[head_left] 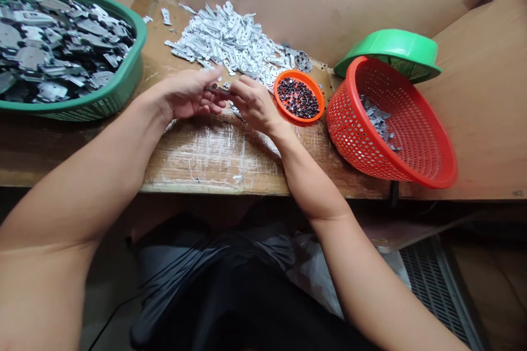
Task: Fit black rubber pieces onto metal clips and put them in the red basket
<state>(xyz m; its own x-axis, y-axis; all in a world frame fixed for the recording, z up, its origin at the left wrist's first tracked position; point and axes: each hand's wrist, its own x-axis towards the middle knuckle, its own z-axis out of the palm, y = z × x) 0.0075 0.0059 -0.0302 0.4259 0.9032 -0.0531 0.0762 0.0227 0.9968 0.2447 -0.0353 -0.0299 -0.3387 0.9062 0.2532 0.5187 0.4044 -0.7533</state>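
My left hand (190,93) and my right hand (254,103) meet over the wooden bench (206,153), both pinched on one small dark metal part (219,90) held between their fingertips. Just behind them lies a heap of white metal strips (230,41). A small orange bowl (299,96) of dark little pieces sits right beside my right hand.
A green basket (102,98) full of grey metal plates stands at the left. A tilted red basket (391,120) with a few grey parts leans at the right, against an upturned green basket (391,52). A brown wall closes the back.
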